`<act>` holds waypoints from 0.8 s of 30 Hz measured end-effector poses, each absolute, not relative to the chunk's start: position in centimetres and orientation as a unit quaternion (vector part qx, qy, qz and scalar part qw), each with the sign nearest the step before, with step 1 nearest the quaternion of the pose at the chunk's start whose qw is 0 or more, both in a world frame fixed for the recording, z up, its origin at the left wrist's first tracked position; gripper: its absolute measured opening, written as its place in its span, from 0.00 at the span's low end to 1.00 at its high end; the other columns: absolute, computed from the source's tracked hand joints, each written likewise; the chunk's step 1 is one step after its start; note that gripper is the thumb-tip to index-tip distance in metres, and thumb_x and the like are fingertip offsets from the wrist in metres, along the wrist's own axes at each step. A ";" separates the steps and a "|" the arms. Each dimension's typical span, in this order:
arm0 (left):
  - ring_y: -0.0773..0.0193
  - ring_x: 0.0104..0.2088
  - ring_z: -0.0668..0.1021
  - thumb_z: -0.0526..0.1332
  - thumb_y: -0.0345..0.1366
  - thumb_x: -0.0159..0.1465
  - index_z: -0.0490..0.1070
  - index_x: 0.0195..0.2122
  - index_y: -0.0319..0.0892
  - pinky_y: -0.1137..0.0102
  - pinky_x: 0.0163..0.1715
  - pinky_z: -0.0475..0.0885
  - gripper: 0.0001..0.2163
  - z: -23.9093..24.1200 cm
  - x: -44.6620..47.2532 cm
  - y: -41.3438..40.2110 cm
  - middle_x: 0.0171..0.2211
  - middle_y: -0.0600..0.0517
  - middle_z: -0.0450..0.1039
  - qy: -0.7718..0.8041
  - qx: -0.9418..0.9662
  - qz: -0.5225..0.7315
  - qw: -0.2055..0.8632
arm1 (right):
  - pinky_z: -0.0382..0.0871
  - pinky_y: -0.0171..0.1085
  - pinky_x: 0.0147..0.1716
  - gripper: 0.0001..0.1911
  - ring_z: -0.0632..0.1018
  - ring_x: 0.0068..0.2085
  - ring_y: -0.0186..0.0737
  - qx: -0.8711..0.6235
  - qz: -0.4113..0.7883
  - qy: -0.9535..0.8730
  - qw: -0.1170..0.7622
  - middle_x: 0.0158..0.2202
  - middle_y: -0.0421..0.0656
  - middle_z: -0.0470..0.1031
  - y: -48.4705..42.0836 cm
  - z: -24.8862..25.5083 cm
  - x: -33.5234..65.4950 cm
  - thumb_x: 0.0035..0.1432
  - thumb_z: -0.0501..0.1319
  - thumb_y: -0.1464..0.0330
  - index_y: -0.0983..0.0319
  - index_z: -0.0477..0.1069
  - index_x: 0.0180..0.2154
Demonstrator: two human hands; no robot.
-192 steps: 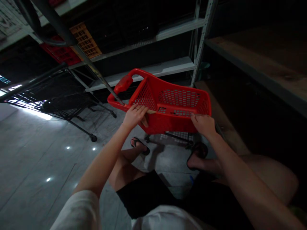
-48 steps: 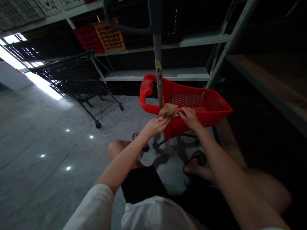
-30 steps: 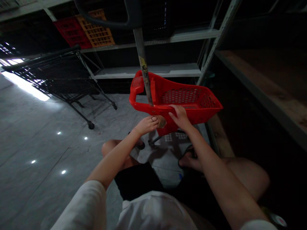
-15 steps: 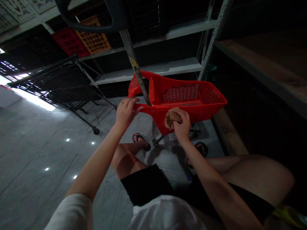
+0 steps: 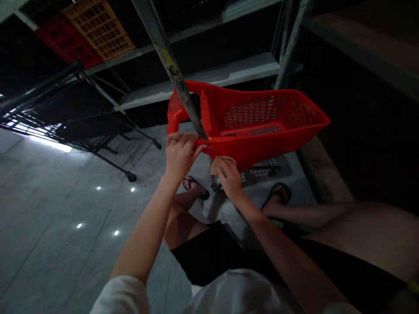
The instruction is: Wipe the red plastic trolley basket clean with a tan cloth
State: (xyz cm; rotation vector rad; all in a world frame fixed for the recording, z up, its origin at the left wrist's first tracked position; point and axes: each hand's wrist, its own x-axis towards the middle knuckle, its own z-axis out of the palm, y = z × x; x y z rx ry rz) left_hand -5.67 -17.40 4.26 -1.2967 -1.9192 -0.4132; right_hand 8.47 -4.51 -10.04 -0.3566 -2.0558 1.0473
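Observation:
A red plastic shopping cart basket [image 5: 262, 146] stands in front of me, with perforated sides and a looped handle at its left end. My left hand [image 5: 180, 155] is closed around the near side of that handle. Against the outer near wall of the basket, my right hand [image 5: 229, 176] presses a tan cloth [image 5: 215, 167], its fingers bent over it. Much of the cloth is covered by the hand. A worn metal pole [image 5: 176, 74] with yellow patches slants down to the inner side of the handle.
On the left stands a black wire cart [image 5: 98, 126] on wheels. A metal shelf [image 5: 242, 69] runs behind, bearing a red crate [image 5: 67, 39] and an orange crate [image 5: 100, 28]. A wooden shelf [image 5: 366, 48] juts in at right. My sandalled feet rest on the grey tiled floor [image 5: 65, 196].
My right hand has slid the cloth leftward along the basket wall, toward the handle. My left hand stays on the handle. The view has shifted and the cart appears slightly larger.

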 end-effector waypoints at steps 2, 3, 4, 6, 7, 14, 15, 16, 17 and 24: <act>0.48 0.49 0.84 0.63 0.53 0.78 0.79 0.52 0.45 0.51 0.61 0.74 0.17 3.5 -5.8 -17.4 0.46 0.44 0.86 -0.747 -0.503 -0.173 0.399 | 0.73 0.59 0.71 0.23 0.76 0.67 0.54 -0.137 0.398 -0.810 0.408 0.61 0.48 0.79 -3.8 -8.1 7.8 0.75 0.58 0.63 0.47 0.74 0.67; 0.48 0.50 0.84 0.62 0.54 0.78 0.79 0.53 0.46 0.50 0.62 0.73 0.17 3.2 -5.9 -17.4 0.47 0.44 0.86 -0.744 -0.500 -0.178 0.406 | 0.70 0.60 0.72 0.23 0.74 0.68 0.55 -0.127 0.391 -0.817 0.405 0.62 0.48 0.79 -3.5 -7.3 7.5 0.75 0.59 0.63 0.47 0.74 0.67; 0.48 0.50 0.84 0.62 0.54 0.78 0.79 0.54 0.46 0.50 0.63 0.73 0.17 2.9 -5.9 -17.3 0.47 0.44 0.86 -0.742 -0.496 -0.183 0.412 | 0.69 0.60 0.73 0.22 0.74 0.68 0.56 -0.115 0.385 -0.827 0.394 0.62 0.47 0.79 -3.2 -6.9 7.3 0.75 0.58 0.64 0.46 0.75 0.66; 0.49 0.49 0.85 0.62 0.53 0.78 0.78 0.54 0.47 0.49 0.63 0.73 0.16 2.6 -5.8 -17.1 0.47 0.45 0.86 -0.736 -0.490 -0.186 0.428 | 0.71 0.60 0.71 0.19 0.77 0.64 0.56 -0.105 0.376 -0.846 0.363 0.59 0.46 0.80 -3.0 -7.4 7.2 0.75 0.57 0.66 0.46 0.79 0.60; 0.49 0.49 0.85 0.62 0.53 0.78 0.78 0.53 0.47 0.49 0.63 0.74 0.16 2.6 -5.8 -17.0 0.46 0.45 0.86 -0.733 -0.488 -0.184 0.437 | 0.73 0.59 0.69 0.18 0.78 0.61 0.55 -0.110 0.374 -0.851 0.351 0.57 0.46 0.81 -3.0 -8.2 7.4 0.75 0.57 0.66 0.46 0.81 0.57; 0.48 0.53 0.85 0.62 0.51 0.78 0.78 0.55 0.47 0.46 0.65 0.74 0.15 2.7 -5.3 -16.1 0.49 0.45 0.86 -0.744 -0.472 -0.192 0.432 | 0.76 0.60 0.64 0.16 0.78 0.57 0.55 -0.178 0.388 -0.813 0.395 0.51 0.50 0.77 -4.0 -9.1 7.7 0.72 0.56 0.70 0.52 0.82 0.49; 0.47 0.54 0.84 0.62 0.50 0.79 0.78 0.56 0.47 0.46 0.66 0.73 0.15 2.6 -5.1 -16.0 0.51 0.45 0.86 -0.749 -0.473 -0.201 0.419 | 0.74 0.61 0.67 0.16 0.77 0.60 0.55 -0.176 0.389 -0.805 0.413 0.53 0.50 0.77 -3.8 -7.8 7.3 0.73 0.56 0.69 0.51 0.82 0.50; 0.47 0.55 0.84 0.62 0.50 0.79 0.78 0.56 0.47 0.45 0.67 0.72 0.14 2.5 -5.0 -16.0 0.51 0.45 0.86 -0.754 -0.473 -0.211 0.404 | 0.72 0.62 0.69 0.17 0.76 0.63 0.56 -0.170 0.389 -0.797 0.428 0.55 0.50 0.76 -3.5 -6.3 6.9 0.73 0.56 0.69 0.50 0.81 0.53; 0.47 0.55 0.84 0.62 0.50 0.79 0.78 0.57 0.48 0.45 0.68 0.72 0.14 2.4 -4.8 -15.9 0.52 0.45 0.86 -0.759 -0.472 -0.219 0.392 | 0.69 0.64 0.71 0.17 0.75 0.65 0.57 -0.162 0.388 -0.794 0.439 0.58 0.50 0.75 -3.1 -5.0 6.5 0.74 0.56 0.68 0.49 0.80 0.55; 0.47 0.59 0.83 0.61 0.47 0.79 0.77 0.59 0.47 0.45 0.72 0.67 0.14 2.1 -3.9 -14.9 0.55 0.44 0.85 -0.783 -0.454 -0.218 0.364 | 0.70 0.63 0.69 0.10 0.74 0.63 0.56 -0.159 0.365 -0.801 0.448 0.57 0.51 0.73 -1.5 -9.8 6.7 0.72 0.60 0.66 0.52 0.77 0.51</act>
